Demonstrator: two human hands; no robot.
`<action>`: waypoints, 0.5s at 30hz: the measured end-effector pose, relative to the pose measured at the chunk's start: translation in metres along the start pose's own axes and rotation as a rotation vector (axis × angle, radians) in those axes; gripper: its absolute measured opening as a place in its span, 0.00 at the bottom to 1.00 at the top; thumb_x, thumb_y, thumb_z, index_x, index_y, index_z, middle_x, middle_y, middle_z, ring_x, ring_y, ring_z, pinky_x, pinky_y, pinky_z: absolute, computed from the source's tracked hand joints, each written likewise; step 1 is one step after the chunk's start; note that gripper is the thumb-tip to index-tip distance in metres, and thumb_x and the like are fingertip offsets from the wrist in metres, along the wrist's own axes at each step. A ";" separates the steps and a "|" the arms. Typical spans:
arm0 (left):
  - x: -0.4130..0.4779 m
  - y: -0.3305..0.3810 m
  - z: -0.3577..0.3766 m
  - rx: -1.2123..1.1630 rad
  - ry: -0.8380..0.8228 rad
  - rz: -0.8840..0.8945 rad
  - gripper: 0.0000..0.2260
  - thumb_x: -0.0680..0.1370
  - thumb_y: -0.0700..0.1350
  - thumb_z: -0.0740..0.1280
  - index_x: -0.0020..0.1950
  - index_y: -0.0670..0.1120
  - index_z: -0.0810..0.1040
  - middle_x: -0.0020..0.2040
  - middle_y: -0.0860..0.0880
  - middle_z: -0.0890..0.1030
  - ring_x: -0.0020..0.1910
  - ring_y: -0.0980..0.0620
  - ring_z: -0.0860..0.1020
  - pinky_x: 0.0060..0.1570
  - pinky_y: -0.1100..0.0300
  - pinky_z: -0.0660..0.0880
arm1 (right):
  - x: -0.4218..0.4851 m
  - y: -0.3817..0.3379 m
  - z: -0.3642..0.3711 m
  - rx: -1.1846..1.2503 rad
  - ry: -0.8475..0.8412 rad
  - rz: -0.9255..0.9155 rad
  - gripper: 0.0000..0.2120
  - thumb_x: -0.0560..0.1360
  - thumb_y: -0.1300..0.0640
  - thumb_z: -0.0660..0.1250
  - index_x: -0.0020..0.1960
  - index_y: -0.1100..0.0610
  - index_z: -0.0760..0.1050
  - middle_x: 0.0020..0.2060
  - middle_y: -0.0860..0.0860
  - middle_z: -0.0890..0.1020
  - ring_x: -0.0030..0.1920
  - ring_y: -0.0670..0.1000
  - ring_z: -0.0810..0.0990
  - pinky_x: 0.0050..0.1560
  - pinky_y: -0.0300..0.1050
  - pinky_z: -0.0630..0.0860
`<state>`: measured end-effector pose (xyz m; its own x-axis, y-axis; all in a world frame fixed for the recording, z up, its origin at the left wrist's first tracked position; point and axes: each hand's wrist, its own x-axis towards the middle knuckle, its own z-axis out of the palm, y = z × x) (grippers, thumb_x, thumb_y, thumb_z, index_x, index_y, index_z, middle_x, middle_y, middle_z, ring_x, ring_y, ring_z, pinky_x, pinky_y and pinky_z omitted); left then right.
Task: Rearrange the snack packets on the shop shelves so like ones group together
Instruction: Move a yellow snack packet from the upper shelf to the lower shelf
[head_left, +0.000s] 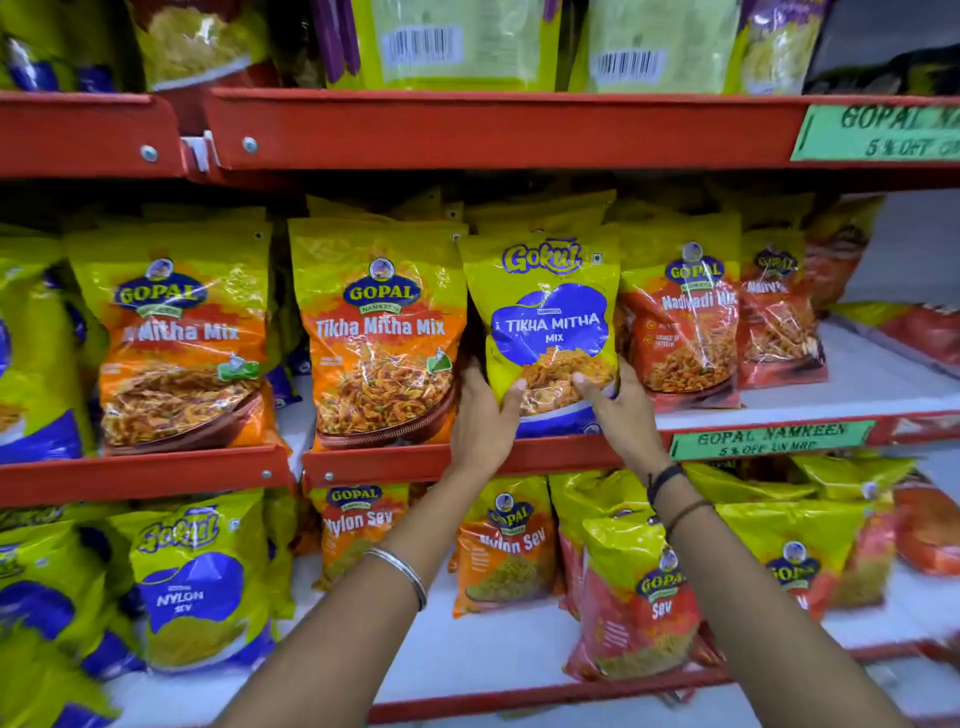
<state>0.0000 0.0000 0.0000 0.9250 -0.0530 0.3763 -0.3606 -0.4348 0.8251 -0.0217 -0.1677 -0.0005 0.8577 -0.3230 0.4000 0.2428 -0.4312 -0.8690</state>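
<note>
Middle shelf (519, 457), red-edged: one Gokul Tikha Mitha Mix packet (545, 322), yellow and blue, was held upright at its lower corners by the left hand (480, 415) and right hand (621, 410), thumbs pressed on its front. It was flanked by a Gopal Tikha Mitha Mix packet (382, 332) on the left and a Gopal Nadiyadi Mix packet (685, 317) on the right. A green price label (769, 439) was fixed below on the shelf edge.

Gokul Tikha Mitha Mix packet (545, 322) | yellow-green, blue label | upright at middle shelf (545, 457) front edge | between Gopal Tikha Mitha Mix packet (382, 332) and Gopal Nadiyadi Mix packet (685, 312)
</note>
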 end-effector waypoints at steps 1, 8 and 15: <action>0.002 -0.001 -0.001 0.015 0.000 0.013 0.26 0.76 0.58 0.60 0.68 0.44 0.62 0.63 0.40 0.76 0.61 0.39 0.74 0.57 0.43 0.74 | 0.002 0.000 -0.003 0.023 -0.010 -0.007 0.25 0.73 0.46 0.68 0.67 0.54 0.69 0.61 0.51 0.79 0.61 0.51 0.76 0.59 0.46 0.71; 0.002 0.005 -0.021 -0.129 -0.056 0.015 0.17 0.72 0.56 0.68 0.54 0.45 0.77 0.49 0.44 0.84 0.48 0.45 0.80 0.50 0.45 0.77 | -0.009 -0.003 -0.013 0.052 -0.009 -0.069 0.21 0.72 0.55 0.71 0.62 0.58 0.72 0.54 0.50 0.81 0.55 0.50 0.79 0.57 0.48 0.75; -0.019 0.013 -0.040 -0.381 0.050 0.115 0.10 0.72 0.39 0.70 0.51 0.47 0.78 0.45 0.52 0.82 0.46 0.56 0.81 0.50 0.54 0.79 | -0.033 -0.022 -0.011 0.177 0.072 -0.175 0.27 0.69 0.57 0.73 0.65 0.56 0.69 0.61 0.53 0.78 0.61 0.50 0.77 0.63 0.55 0.74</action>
<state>-0.0275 0.0310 0.0205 0.8722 -0.0340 0.4880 -0.4892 -0.0634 0.8699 -0.0604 -0.1566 0.0091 0.7628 -0.3181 0.5630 0.4656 -0.3340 -0.8196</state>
